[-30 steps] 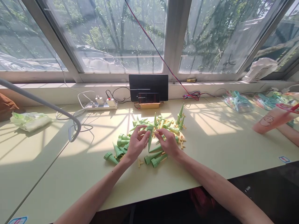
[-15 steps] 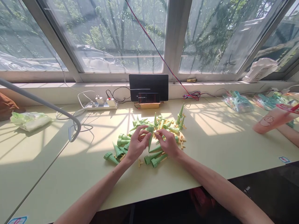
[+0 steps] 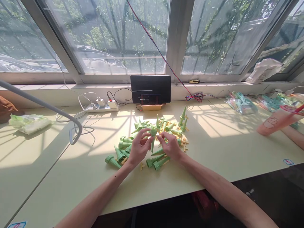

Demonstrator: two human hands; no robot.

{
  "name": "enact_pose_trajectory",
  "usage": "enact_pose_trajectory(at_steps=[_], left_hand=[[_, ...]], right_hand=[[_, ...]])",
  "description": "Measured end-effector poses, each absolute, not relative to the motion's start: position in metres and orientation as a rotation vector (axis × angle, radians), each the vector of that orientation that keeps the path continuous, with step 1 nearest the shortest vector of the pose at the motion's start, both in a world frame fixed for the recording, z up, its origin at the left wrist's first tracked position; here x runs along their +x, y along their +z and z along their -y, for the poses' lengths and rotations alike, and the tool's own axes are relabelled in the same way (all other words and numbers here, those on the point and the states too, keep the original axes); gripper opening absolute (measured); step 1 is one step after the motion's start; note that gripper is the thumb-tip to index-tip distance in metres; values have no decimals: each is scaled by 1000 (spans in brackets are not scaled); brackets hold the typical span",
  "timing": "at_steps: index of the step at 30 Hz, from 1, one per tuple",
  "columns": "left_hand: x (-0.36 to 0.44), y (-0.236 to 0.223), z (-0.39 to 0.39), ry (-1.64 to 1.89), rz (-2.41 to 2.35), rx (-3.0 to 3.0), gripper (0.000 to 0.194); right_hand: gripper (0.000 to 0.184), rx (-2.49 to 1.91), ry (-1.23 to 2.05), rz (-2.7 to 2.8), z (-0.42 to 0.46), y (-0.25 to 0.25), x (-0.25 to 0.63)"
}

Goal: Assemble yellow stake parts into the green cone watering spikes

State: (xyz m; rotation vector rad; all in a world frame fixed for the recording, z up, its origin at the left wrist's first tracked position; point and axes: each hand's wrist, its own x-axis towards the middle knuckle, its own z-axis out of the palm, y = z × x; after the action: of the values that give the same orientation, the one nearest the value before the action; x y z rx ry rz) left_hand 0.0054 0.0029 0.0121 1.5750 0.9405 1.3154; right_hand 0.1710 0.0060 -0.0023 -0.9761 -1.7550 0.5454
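Note:
My left hand (image 3: pixel 139 146) is closed on a green plastic plant watering spike (image 3: pixel 153 134), held tip down with its wide collar upward. Close on the right, my right hand (image 3: pixel 171 145) pinches a small yellow valve (image 3: pixel 158 136) against the spike's side; the fingers partly cover it. Around both hands lie several more green spikes (image 3: pixel 158 163) and yellow T-shaped valves (image 3: pixel 142 166). Two assembled spikes (image 3: pixel 182 116) stand upright at the pile's back right. Nearer my left forearm rests another green spike (image 3: pixel 112 160).
A black tablet (image 3: pixel 150 88) with a phone leans at the back. Left are a power strip (image 3: pixel 102 108), a grey curved bar (image 3: pixel 47 106) and a wipes packet (image 3: pixel 30 123). Rightward, another person's hand (image 3: pixel 294 134) is by a pink cup (image 3: pixel 273 122); bagged items (image 3: pixel 242 104) lie behind.
Both hands stay almost in place. The spike in my left hand has tilted slightly, and my right fingers have shifted a little at the valve. The view has moved slightly.

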Motion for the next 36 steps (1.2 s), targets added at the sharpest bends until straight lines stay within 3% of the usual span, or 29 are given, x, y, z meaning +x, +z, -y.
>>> enact_pose_trajectory(at_steps=[18,24,31,36], left_hand=[[6,13,-3,1317,-1023,1640,34],[8,16,-3,1314,-1029,1529,35],[7,18,-4,1306,-1098,1428,36],[6,21,-4,1279,-1143,1407,37]], right_hand=[[23,-959,612,1729,-4,4,169],[10,-922,579,1727,-3,5,168],[21,-877,503,1745,-4,1,169],[19,-854,464,1794,-6,-1,169]])
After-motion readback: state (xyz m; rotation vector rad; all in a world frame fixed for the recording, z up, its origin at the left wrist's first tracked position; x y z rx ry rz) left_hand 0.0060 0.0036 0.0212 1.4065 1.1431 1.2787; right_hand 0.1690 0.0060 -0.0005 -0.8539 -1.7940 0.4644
